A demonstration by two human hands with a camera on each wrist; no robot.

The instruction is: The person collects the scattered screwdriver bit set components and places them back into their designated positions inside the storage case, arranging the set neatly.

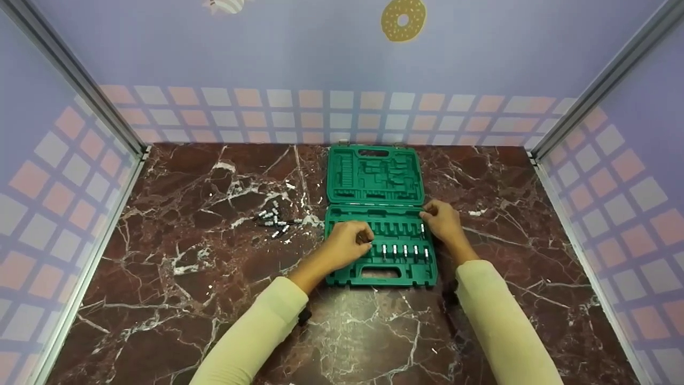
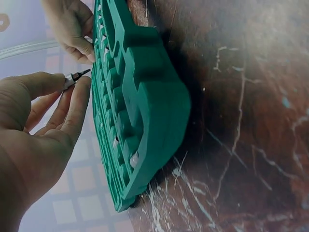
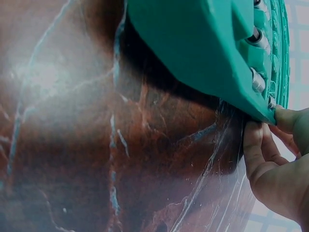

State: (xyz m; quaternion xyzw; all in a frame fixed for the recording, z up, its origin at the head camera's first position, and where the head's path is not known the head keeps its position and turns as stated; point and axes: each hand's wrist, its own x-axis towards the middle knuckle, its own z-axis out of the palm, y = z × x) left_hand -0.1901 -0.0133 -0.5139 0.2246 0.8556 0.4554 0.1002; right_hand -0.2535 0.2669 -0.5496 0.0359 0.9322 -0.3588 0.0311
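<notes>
A green plastic tool case (image 1: 342, 279) lies open on the table, its lid folded back toward the wall. My left hand (image 1: 346, 245) is over the left part of the case's base. Between its thumb and fingers it pinches a bit socket (image 2: 72, 79), silver with a dark tip, clearest in the left wrist view. At the case's right edge, near the hinge, my right hand (image 1: 443, 220) grips the rim, as the right wrist view shows. Several bit sockets (image 1: 405, 251) stand in a row of slots in the base. Another socket (image 1: 422, 230) sits in the upper row at the right.
Left of the case, several loose bit sockets (image 1: 274, 218) lie in a pile on the dark red marbled table (image 1: 160, 278). The lid (image 1: 368, 174) has moulded recesses. Patterned panels (image 1: 299, 115) enclose the back and both sides of the table.
</notes>
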